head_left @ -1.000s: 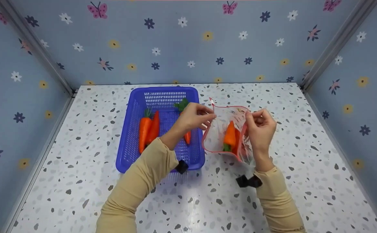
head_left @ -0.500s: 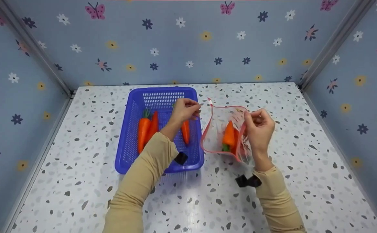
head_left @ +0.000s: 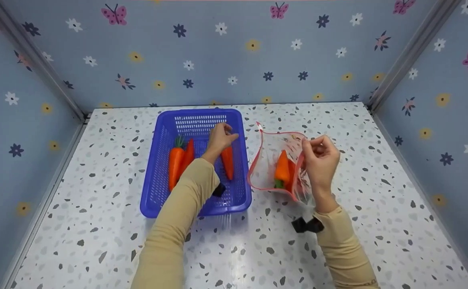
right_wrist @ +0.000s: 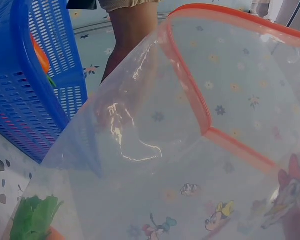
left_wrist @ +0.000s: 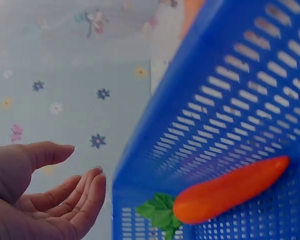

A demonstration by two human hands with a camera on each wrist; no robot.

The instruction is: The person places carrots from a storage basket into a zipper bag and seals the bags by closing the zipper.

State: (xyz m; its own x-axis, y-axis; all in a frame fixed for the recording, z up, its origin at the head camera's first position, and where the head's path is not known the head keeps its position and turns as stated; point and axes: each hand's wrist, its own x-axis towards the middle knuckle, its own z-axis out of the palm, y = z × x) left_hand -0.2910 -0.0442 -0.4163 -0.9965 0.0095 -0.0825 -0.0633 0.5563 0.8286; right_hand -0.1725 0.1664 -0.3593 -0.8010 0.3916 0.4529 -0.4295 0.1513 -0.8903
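Note:
My left hand point(head_left: 219, 139) is over the back right part of the blue basket point(head_left: 147, 188), fingers loosely bent with nothing between them. Under it lies a carrot point(head_left: 227, 162); the left wrist view shows this carrot point(left_wrist: 225, 192) whole, green leaves toward the hand and apart from it. With thumb and fingers my right hand point(head_left: 321, 158) pinches the right side of the red-edged mouth of a clear zip bag point(head_left: 266, 160). The bag stands open, a carrot point(head_left: 283, 168) inside, leaves down. In the right wrist view the printed bag point(right_wrist: 140, 165) fills most of the picture.
Two more carrots lie side by side in the basket's left half, the nearest to its wall a carrot point(head_left: 175, 164) with green leaves. The speckled table point(head_left: 270, 249) is bounded by flowered walls point(head_left: 226, 52) at the back and sides.
My left hand has let go of the bag's left edge and moved left over the basket. The right hand keeps its hold on the bag, which stays open.

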